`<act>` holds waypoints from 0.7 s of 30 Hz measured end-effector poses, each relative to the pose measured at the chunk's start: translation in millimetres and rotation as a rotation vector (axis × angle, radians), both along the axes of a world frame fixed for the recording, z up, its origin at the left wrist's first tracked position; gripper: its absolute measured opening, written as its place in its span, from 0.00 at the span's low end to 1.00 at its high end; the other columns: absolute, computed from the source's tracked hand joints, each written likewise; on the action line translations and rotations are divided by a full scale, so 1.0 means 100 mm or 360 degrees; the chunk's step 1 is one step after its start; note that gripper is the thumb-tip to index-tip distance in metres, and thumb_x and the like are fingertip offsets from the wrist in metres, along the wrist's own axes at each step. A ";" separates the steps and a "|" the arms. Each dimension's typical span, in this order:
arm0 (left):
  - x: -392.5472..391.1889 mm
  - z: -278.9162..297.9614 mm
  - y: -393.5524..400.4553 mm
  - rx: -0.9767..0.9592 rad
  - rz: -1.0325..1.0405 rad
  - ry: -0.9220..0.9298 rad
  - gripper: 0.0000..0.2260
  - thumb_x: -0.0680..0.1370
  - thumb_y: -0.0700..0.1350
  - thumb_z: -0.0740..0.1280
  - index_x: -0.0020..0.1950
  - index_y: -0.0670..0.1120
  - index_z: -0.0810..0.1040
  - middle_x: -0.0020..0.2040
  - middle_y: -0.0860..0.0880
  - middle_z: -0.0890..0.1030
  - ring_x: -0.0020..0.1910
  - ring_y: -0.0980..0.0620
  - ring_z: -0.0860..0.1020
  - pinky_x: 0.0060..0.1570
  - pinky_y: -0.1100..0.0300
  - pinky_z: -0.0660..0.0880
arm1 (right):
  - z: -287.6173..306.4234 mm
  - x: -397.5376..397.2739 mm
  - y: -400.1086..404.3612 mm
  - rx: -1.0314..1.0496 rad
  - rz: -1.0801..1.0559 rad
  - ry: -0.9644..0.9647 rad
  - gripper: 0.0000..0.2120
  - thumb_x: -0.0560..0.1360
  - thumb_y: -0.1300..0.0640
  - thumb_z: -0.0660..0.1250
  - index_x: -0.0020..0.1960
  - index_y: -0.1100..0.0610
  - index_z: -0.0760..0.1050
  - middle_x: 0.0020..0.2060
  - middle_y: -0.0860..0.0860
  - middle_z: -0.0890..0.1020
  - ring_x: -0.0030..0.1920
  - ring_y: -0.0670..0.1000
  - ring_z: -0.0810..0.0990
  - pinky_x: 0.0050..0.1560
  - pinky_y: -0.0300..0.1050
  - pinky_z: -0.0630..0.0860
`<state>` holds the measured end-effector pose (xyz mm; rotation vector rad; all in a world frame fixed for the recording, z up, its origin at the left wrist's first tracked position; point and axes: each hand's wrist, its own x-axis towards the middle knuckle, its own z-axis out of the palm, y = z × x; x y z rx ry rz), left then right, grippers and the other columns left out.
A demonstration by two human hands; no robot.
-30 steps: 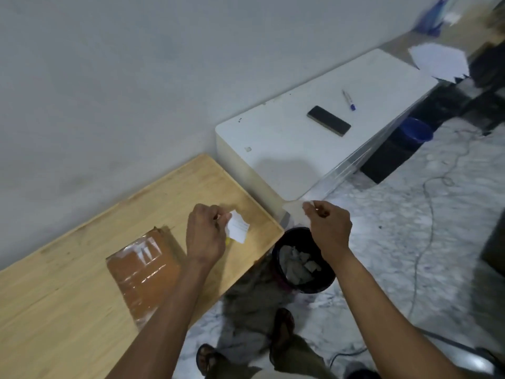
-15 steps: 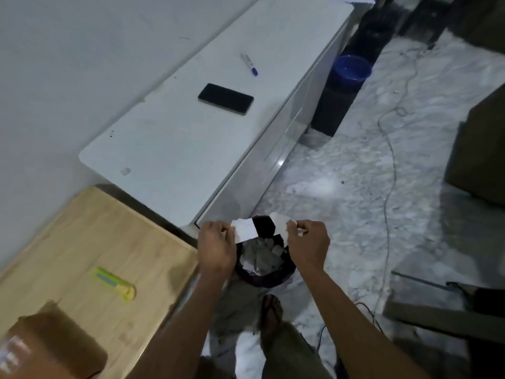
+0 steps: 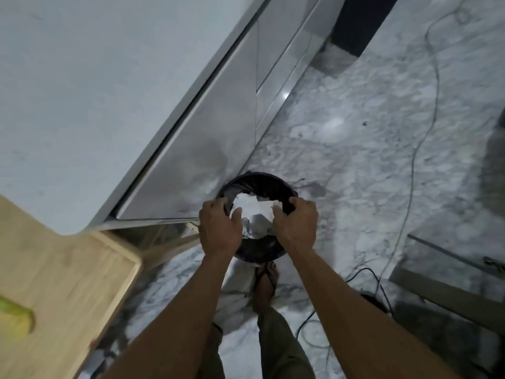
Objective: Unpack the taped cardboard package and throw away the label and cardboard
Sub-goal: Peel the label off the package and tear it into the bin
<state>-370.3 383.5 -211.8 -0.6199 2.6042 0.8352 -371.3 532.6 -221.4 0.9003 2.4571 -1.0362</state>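
two hands (image 3: 220, 228) (image 3: 296, 224), one black bin (image 3: 276, 181), one wooden table (image 3: 62, 272), one white cabinet (image 3: 109, 77)

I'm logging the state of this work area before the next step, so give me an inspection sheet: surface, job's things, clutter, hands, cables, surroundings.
Surface: wooden table at lower left, only its corner in view.
Job's things: white paper pieces over the black waste bin; whether they are the label or older scraps cannot be told. Cardboard package not in view.
Clutter: blurred yellow-green object on the table's left edge.
Hands: left hand and right hand over the bin, fingers curled; grip on the paper unclear.
Cables: thin cable across the marble floor; dark cable near the right arm.
Surroundings: white cabinet beside the bin; a sandalled foot below it.
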 end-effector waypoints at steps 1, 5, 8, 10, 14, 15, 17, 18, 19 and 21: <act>-0.01 -0.01 0.00 0.0014 0.0015 -0.0029 0.19 0.79 0.51 0.69 0.66 0.43 0.77 0.63 0.41 0.77 0.63 0.40 0.75 0.60 0.47 0.74 | -0.03 -0.01 -0.01 -0.0001 0.0006 -0.0022 0.23 0.75 0.48 0.69 0.66 0.59 0.73 0.64 0.58 0.73 0.64 0.59 0.73 0.59 0.54 0.75; 0.09 0.18 -0.03 0.0126 0.0063 -0.0013 0.25 0.79 0.51 0.69 0.73 0.42 0.71 0.69 0.41 0.73 0.68 0.41 0.71 0.66 0.47 0.70 | 0.13 0.05 -0.04 -0.0091 0.0040 0.0000 0.26 0.74 0.48 0.68 0.69 0.58 0.70 0.65 0.57 0.72 0.64 0.58 0.74 0.61 0.56 0.75; 0.17 0.53 -0.06 0.0210 0.0074 0.0020 0.21 0.79 0.49 0.70 0.69 0.41 0.73 0.66 0.40 0.74 0.66 0.41 0.73 0.62 0.51 0.70 | 0.45 0.09 -0.03 -0.0170 0.0045 -0.0043 0.27 0.75 0.48 0.68 0.70 0.57 0.70 0.66 0.57 0.72 0.65 0.57 0.74 0.63 0.57 0.75; 0.23 0.83 -0.08 0.0219 0.0055 0.0068 0.19 0.79 0.47 0.70 0.66 0.39 0.76 0.63 0.39 0.76 0.64 0.41 0.73 0.61 0.52 0.69 | 0.69 0.11 -0.04 -0.0209 0.0090 -0.0005 0.28 0.74 0.47 0.69 0.70 0.57 0.70 0.66 0.56 0.75 0.66 0.57 0.74 0.65 0.58 0.74; 0.33 1.40 -0.09 0.0244 0.0095 0.0163 0.14 0.78 0.42 0.70 0.58 0.33 0.78 0.56 0.35 0.79 0.58 0.37 0.76 0.58 0.47 0.72 | 1.27 0.11 -0.07 -0.0305 0.0089 0.0047 0.28 0.75 0.46 0.69 0.71 0.56 0.69 0.67 0.54 0.76 0.67 0.56 0.75 0.66 0.55 0.73; 0.37 1.52 -0.11 0.0252 0.0112 0.0188 0.15 0.79 0.43 0.70 0.59 0.34 0.78 0.57 0.35 0.78 0.59 0.37 0.76 0.58 0.46 0.72 | 1.42 0.12 -0.07 -0.0330 0.0095 0.0069 0.27 0.76 0.47 0.69 0.71 0.56 0.69 0.67 0.54 0.76 0.67 0.55 0.74 0.67 0.53 0.73; 0.46 1.72 -0.13 0.0264 0.0168 0.0222 0.19 0.79 0.48 0.70 0.66 0.39 0.76 0.64 0.39 0.76 0.62 0.40 0.76 0.62 0.47 0.74 | 1.66 0.16 -0.08 -0.0354 0.0141 0.0119 0.26 0.77 0.48 0.68 0.72 0.56 0.68 0.67 0.54 0.75 0.67 0.55 0.73 0.67 0.51 0.72; 0.51 1.80 -0.15 0.0266 0.0195 0.0257 0.22 0.79 0.50 0.70 0.69 0.41 0.75 0.66 0.40 0.75 0.63 0.41 0.77 0.63 0.47 0.74 | 1.77 0.18 -0.09 -0.0357 0.0176 0.0145 0.26 0.78 0.48 0.67 0.72 0.57 0.68 0.67 0.54 0.75 0.67 0.55 0.73 0.66 0.50 0.71; 0.55 1.89 -0.18 0.0265 0.0216 0.0298 0.23 0.78 0.50 0.71 0.70 0.42 0.74 0.67 0.40 0.75 0.63 0.41 0.77 0.63 0.47 0.74 | 1.87 0.21 -0.10 -0.0364 0.0202 0.0174 0.26 0.77 0.48 0.68 0.72 0.57 0.68 0.67 0.55 0.75 0.67 0.55 0.74 0.66 0.50 0.71; 0.65 2.07 -0.26 0.0266 0.0236 0.0348 0.23 0.78 0.51 0.70 0.71 0.43 0.74 0.68 0.41 0.74 0.64 0.41 0.77 0.63 0.48 0.74 | 2.06 0.27 -0.16 -0.0401 0.0194 0.0218 0.25 0.77 0.49 0.69 0.70 0.56 0.70 0.66 0.54 0.76 0.66 0.55 0.74 0.67 0.51 0.72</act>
